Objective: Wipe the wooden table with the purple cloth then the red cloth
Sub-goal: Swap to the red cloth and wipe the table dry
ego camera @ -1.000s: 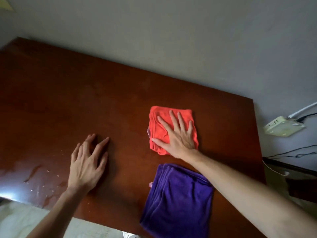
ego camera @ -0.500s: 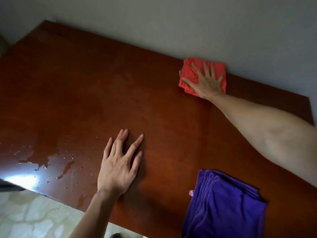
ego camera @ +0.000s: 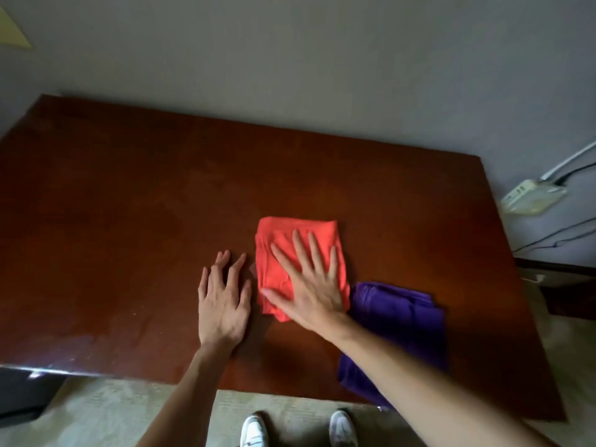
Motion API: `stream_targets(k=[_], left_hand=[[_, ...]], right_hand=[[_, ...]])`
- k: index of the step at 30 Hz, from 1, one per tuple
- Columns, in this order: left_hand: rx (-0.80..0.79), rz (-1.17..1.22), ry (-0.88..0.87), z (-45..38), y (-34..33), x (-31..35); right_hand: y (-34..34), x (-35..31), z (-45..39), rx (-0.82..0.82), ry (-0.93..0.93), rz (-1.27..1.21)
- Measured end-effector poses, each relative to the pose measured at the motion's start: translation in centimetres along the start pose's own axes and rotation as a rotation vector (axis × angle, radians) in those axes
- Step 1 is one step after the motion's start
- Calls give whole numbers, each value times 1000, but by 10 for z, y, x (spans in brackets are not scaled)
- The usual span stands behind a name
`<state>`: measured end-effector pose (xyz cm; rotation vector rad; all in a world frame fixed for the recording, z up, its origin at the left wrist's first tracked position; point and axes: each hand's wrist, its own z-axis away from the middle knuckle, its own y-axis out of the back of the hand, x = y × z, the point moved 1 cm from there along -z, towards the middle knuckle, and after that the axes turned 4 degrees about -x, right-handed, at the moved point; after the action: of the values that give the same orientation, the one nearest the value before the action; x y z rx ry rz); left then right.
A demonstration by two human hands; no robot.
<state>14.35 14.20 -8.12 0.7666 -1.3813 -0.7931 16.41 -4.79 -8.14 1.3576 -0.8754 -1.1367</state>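
A folded red cloth (ego camera: 290,243) lies on the wooden table (ego camera: 129,221) near its middle. My right hand (ego camera: 309,285) presses flat on the cloth with the fingers spread. Just left of the cloth, my left hand (ego camera: 222,301) rests palm down on the bare wood, fingers apart, holding nothing. The folded purple cloth (ego camera: 396,321) lies at the table's near right, touching the red cloth's right edge, with my right forearm crossing over its lower part.
A grey wall runs along the table's far edge. A white power strip (ego camera: 532,196) with cables lies on the floor at the right. My white shoes (ego camera: 254,430) stand below the table's near edge. Wet marks show at the table's near left.
My right hand has slid the red cloth from the table's far edge back toward me, beside the purple cloth. The view has tilted down; my left hand stays flat on the wood.
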Motion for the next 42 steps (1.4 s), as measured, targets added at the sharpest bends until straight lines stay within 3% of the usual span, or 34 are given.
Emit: stream_targets(k=[5, 12, 26, 30, 37, 42], left_hand=[[-173, 12, -116, -3, 21, -19], [-205, -291, -346, -15, 32, -52], [-195, -306, -313, -15, 34, -53], [-180, -280, -324, -16, 32, -57], [-153, -244, -331, -17, 32, -57], [-118, -44, -311, -18, 37, -54]], right_hand=[[-10, -44, 95, -12, -29, 25], [-11, -42, 76, 5, -88, 12], [36, 40, -263, -53, -155, -52], [43, 51, -310, -28, -179, -57], [41, 46, -288, -66, -144, -14], [23, 3, -167, -63, -36, 38]])
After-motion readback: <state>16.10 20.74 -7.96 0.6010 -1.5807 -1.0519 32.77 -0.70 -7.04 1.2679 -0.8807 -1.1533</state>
